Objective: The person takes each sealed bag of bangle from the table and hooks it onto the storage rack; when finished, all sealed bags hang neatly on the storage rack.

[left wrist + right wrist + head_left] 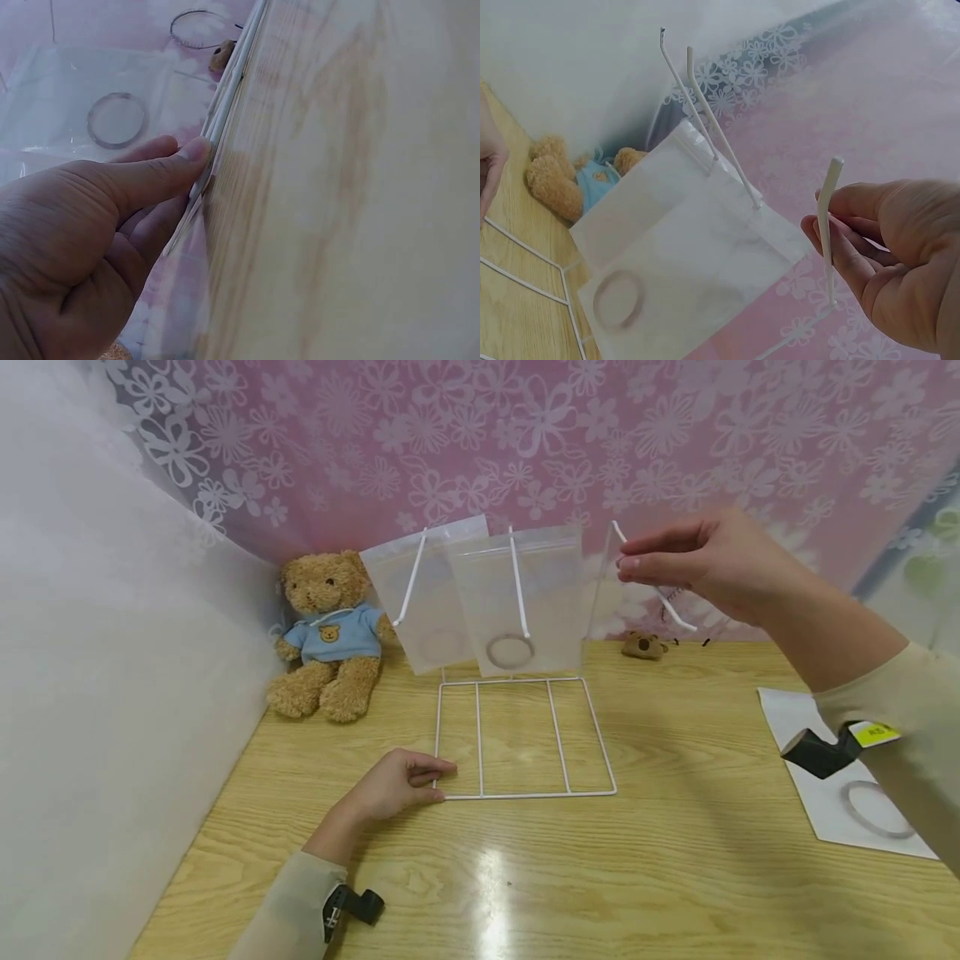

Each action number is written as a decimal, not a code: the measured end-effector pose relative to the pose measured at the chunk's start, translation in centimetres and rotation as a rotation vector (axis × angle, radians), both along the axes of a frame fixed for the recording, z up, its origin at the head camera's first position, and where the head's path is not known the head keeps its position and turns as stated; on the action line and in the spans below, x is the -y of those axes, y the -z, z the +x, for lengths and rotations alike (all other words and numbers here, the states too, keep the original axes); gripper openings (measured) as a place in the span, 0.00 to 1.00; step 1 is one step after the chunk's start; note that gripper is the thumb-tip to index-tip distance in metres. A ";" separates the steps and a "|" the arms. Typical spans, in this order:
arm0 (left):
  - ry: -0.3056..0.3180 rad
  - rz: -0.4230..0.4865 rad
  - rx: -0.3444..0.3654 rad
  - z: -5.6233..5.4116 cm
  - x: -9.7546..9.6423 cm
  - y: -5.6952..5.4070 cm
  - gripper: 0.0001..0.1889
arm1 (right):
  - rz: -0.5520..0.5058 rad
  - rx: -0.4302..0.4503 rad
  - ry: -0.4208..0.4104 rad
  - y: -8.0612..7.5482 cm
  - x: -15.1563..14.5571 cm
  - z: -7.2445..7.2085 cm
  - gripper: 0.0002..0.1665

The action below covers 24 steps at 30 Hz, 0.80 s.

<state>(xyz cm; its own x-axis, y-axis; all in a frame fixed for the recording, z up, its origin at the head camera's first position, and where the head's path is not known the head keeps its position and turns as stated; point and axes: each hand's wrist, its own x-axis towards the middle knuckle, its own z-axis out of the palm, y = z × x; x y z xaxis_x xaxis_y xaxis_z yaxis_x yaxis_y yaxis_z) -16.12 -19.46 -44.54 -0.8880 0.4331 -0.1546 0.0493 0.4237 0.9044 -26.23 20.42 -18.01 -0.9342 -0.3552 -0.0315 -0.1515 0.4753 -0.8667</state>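
A white wire display rack (pixel 525 796) stands on the table, with three prongs pointing forward. Clear zip bags hang on two of them: a left bag (pixel 420 610) and a middle bag (pixel 547 602), each with a thin ring inside. My left hand (pixel 393 785) pinches the front left corner of the rack's base; the left wrist view has its thumb on the white wire. Up at the right prong (pixel 678 614), which carries no bag, the thumb and fingers of my right hand (pixel 712 560) pinch the wire near its back end.
To the left of the rack sits a teddy bear (pixel 337 635) in a blue shirt. A small brown bear-head item (pixel 643 645) lies at the back. On the right, partly under my right forearm, is a white flat bag (pixel 795 760) with a ring. A pink flowered cloth (pixel 480 435) hangs behind.
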 end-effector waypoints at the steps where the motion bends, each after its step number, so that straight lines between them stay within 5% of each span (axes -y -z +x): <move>1: 0.003 0.001 -0.007 0.0 0.0 0.0 0.22 | 0.028 -0.008 0.005 0.0 -0.1 0.2 0.25; 15: 0.005 -0.010 -0.005 0.1 -0.1 0.2 0.22 | 0.022 -0.046 0.018 0.4 -2.6 3.2 0.25; 24: 0.005 -0.011 -0.007 0.1 -0.1 0.1 0.21 | -0.310 -0.036 -0.025 2.1 -6.4 3.5 0.20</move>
<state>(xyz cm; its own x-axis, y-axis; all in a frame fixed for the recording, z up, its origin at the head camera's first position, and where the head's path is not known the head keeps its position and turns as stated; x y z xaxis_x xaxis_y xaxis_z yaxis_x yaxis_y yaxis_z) -16.02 -19.39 -44.68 -0.8870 0.4358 -0.1530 0.0577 0.4332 0.8995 -22.71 26.77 -20.15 -0.9237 -0.3656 0.1148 -0.1929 0.1849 -0.9636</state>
